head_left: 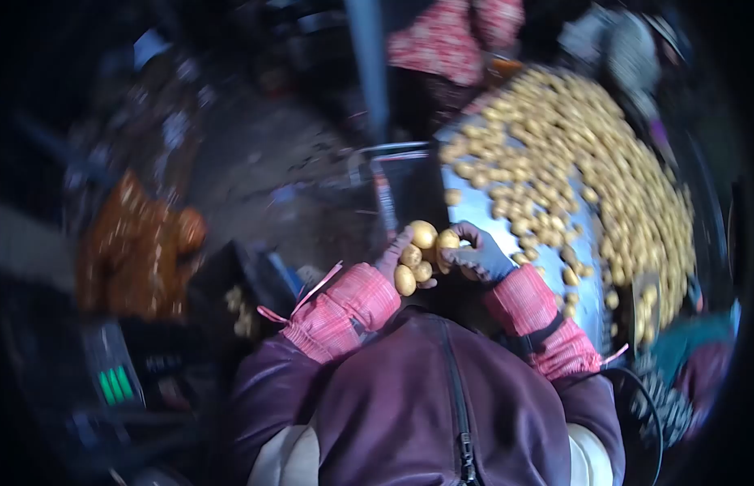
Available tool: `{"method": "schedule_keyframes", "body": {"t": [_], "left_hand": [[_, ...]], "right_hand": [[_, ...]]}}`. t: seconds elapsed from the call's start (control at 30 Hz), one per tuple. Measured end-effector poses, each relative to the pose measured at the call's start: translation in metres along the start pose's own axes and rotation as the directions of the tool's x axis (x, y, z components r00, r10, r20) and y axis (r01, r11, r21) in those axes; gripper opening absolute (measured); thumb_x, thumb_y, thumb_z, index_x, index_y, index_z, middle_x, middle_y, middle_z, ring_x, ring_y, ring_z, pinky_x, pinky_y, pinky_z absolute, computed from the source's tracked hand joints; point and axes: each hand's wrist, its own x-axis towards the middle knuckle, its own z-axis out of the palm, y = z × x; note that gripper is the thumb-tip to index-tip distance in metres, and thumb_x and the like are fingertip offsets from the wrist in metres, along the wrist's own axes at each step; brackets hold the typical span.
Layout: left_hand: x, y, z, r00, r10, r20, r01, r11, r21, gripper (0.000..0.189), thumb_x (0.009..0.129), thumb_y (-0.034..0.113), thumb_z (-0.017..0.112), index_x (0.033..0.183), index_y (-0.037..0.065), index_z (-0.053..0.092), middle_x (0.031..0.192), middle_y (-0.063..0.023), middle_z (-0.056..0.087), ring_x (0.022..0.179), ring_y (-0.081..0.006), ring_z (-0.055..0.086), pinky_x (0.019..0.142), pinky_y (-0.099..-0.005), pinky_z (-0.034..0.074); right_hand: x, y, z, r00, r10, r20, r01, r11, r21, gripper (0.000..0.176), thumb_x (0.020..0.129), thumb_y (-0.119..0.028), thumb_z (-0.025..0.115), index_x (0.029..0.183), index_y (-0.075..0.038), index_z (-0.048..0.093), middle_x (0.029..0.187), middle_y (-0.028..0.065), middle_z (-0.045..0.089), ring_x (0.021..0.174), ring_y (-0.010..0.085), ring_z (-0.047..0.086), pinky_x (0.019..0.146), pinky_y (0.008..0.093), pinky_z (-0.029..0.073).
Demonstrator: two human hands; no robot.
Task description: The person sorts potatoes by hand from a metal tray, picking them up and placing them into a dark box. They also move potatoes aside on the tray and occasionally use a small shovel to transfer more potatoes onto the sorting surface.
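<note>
Several potatoes point(412, 257) are gathered in my left hand point(391, 259), its fingers curled round them from the left and below. My right hand point(482, 257), in a grey glove, grips one potato point(448, 241) between thumb and fingers, close beside the others. Both hands are in front of my chest, at the near left edge of a metal table point(472, 194). Pink checked sleeve covers reach to both wrists.
A large heap of potatoes point(628, 194) spreads over the table to the right. Other people stand round it, one in a pink patterned garment point(438, 40). Left are orange-brown sacks point(142, 251) and a display with green digits point(116, 385). A blue post point(366, 73) rises ahead.
</note>
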Motion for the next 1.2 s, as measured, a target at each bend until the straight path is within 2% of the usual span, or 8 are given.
{"method": "schedule_keyframes", "body": {"t": [0.13, 0.33, 0.47, 0.63, 0.7, 0.87, 1.0, 1.2], "left_hand": [[-0.072, 0.007, -0.051, 0.989, 0.073, -0.126, -0.088, 0.989, -0.115, 0.057, 0.090, 0.065, 0.055, 0.124, 0.019, 0.055, 0.109, -0.0046, 0.063, 0.092, -0.0213, 0.062, 0.077, -0.0439, 0.053], [-0.140, 0.004, -0.127, 0.869, 0.308, -0.387, -0.439, 0.842, -0.315, 0.050, 0.095, 0.059, 0.051, 0.121, 0.017, 0.057, 0.104, -0.0088, 0.066, 0.078, -0.0227, 0.066, 0.059, -0.0394, 0.055], [-0.199, 0.007, -0.165, 0.726, 0.541, -0.426, -0.648, 0.746, -0.157, 0.053, 0.097, 0.058, 0.043, 0.124, 0.015, 0.056, 0.113, -0.0097, 0.066, 0.076, -0.0198, 0.064, 0.057, -0.0334, 0.050], [-0.246, -0.012, -0.221, 0.503, 0.517, -0.692, -0.808, 0.566, -0.164, 0.051, 0.098, 0.058, 0.041, 0.119, 0.014, 0.057, 0.114, -0.0120, 0.065, 0.076, -0.0247, 0.060, 0.056, -0.0374, 0.048], [-0.243, -0.037, -0.272, 0.572, 0.521, -0.633, -0.800, 0.524, -0.292, 0.044, 0.091, 0.051, 0.056, 0.114, 0.013, 0.057, 0.115, -0.0132, 0.062, 0.090, -0.0265, 0.062, 0.075, -0.0429, 0.051], [-0.239, -0.081, -0.347, 0.524, 0.027, -0.851, -0.470, 0.842, -0.263, 0.052, 0.084, 0.051, 0.066, 0.124, 0.017, 0.059, 0.120, -0.0088, 0.060, 0.101, -0.0236, 0.059, 0.085, -0.0434, 0.048], [-0.193, -0.068, -0.347, 0.356, 0.204, -0.912, -0.475, 0.880, 0.011, 0.051, 0.085, 0.051, 0.067, 0.122, 0.016, 0.063, 0.109, -0.0032, 0.063, 0.101, -0.0173, 0.055, 0.083, -0.0378, 0.044], [-0.082, -0.014, -0.254, 0.386, 0.731, -0.563, -0.445, 0.682, 0.581, 0.024, 0.088, 0.030, 0.070, 0.100, 0.009, 0.069, 0.083, 0.0037, 0.063, 0.081, -0.0095, 0.056, 0.076, -0.0275, 0.045]], "right_hand": [[0.046, 0.025, 0.069, 0.940, 0.127, 0.316, -0.206, 0.951, 0.231, 0.032, 0.084, -0.009, 0.078, 0.108, -0.003, 0.059, 0.097, 0.0072, 0.065, 0.085, 0.0150, 0.064, 0.077, 0.0302, 0.054], [0.115, 0.039, 0.185, 0.789, 0.191, 0.585, -0.200, 0.979, -0.049, 0.035, 0.081, -0.010, 0.081, 0.108, -0.005, 0.059, 0.087, 0.0027, 0.064, 0.061, 0.0044, 0.056, 0.049, 0.0178, 0.042], [0.134, 0.035, 0.278, 0.592, 0.405, 0.697, -0.247, 0.914, -0.321, 0.037, 0.085, -0.016, 0.078, 0.114, -0.005, 0.058, 0.102, 0.0033, 0.062, 0.089, 0.0096, 0.058, 0.075, 0.0255, 0.048], [0.131, 0.075, 0.340, 0.588, 0.041, 0.808, 0.161, 0.973, -0.167, 0.046, 0.086, -0.010, 0.074, 0.127, -0.004, 0.056, 0.105, 0.0058, 0.063, 0.094, 0.0160, 0.060, 0.083, 0.0310, 0.051], [0.123, 0.057, 0.337, 0.494, 0.159, 0.855, -0.242, 0.969, -0.040, 0.051, 0.086, -0.008, 0.072, 0.133, -0.007, 0.051, 0.105, 0.0047, 0.060, 0.093, 0.0156, 0.061, 0.077, 0.0318, 0.054], [0.138, 0.054, 0.286, 0.605, 0.199, 0.771, -0.251, 0.967, -0.052, 0.047, 0.088, -0.006, 0.069, 0.132, -0.006, 0.051, 0.101, 0.0035, 0.056, 0.087, 0.0112, 0.060, 0.073, 0.0291, 0.054], [0.150, 0.076, 0.181, 0.691, 0.008, 0.723, 0.253, 0.934, -0.253, 0.042, 0.092, -0.024, 0.062, 0.123, 0.003, 0.056, 0.111, 0.0090, 0.057, 0.097, 0.0211, 0.060, 0.090, 0.0298, 0.048], [0.130, 0.103, 0.023, 0.908, 0.225, 0.353, -0.350, 0.870, 0.348, 0.008, 0.094, -0.011, 0.053, 0.097, -0.013, 0.061, 0.071, 0.0075, 0.058, 0.052, 0.0142, 0.056, 0.053, 0.0312, 0.051]]}}
